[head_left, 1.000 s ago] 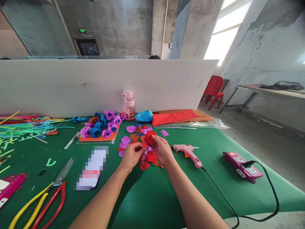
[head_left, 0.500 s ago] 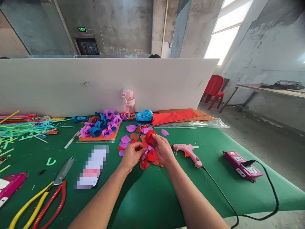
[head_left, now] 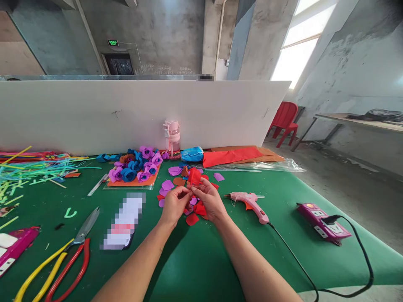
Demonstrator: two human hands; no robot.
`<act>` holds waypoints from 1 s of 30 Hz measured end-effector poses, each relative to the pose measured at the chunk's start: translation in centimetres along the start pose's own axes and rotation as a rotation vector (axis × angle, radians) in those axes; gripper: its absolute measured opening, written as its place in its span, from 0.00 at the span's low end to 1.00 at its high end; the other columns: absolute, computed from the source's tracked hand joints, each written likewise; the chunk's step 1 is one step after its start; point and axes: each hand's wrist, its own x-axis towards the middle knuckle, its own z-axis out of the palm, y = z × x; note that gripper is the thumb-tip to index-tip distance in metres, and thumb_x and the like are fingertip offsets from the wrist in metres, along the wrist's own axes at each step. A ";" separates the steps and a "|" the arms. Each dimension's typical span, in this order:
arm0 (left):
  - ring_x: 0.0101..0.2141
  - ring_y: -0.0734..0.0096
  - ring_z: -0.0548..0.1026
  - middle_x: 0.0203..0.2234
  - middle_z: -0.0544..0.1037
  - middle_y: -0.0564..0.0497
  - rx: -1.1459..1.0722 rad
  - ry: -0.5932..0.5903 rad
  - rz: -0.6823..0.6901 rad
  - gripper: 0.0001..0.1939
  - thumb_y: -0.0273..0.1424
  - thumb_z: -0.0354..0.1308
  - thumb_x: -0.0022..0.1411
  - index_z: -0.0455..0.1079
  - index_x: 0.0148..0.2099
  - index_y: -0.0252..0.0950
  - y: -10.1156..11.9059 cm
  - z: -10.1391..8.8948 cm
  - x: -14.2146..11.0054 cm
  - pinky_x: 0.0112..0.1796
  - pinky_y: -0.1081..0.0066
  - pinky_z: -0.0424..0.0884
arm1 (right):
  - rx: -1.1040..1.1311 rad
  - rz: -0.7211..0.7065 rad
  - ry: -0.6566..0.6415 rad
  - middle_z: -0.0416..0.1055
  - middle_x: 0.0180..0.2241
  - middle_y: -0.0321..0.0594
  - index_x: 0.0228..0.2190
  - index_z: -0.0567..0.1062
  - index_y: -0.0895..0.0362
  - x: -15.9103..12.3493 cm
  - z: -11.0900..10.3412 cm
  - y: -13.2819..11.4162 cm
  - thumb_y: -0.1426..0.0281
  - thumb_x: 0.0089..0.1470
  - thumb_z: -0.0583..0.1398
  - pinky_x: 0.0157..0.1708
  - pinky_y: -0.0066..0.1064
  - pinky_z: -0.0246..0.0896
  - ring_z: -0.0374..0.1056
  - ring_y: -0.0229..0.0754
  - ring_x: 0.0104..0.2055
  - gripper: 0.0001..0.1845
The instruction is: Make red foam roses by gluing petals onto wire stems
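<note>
A small red craft flower of curled petals is held up above the table at the middle. My right hand grips it from the right, fingers behind and thumb at its lower end. My left hand is closed in a pinch at the flower's base, its fingertips meeting those of the right; what exactly lies between them is hidden. Below and around both hands lie loose purple petals, red petals and brown petals.
A pink glue gun lies right, its cord running past a magenta power strip. Left are a phone, large scissors and finished flowers on orange sheets. Behind stand a pink bottle and a white board.
My left hand has moved up and right to meet the right hand. The red flower has tipped upright and shifted slightly left. The view has shifted a little.
</note>
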 end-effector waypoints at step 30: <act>0.24 0.78 0.69 0.21 0.74 0.52 -0.446 -0.198 -0.064 0.08 0.30 0.64 0.48 0.76 0.34 0.33 1.7 -2.4 0.5 0.28 0.76 0.64 | 0.026 0.225 -0.198 0.75 0.27 0.35 0.40 0.68 0.56 -0.8 -0.4 -1.1 0.69 0.39 0.69 0.30 0.26 0.66 0.69 0.32 0.24 0.25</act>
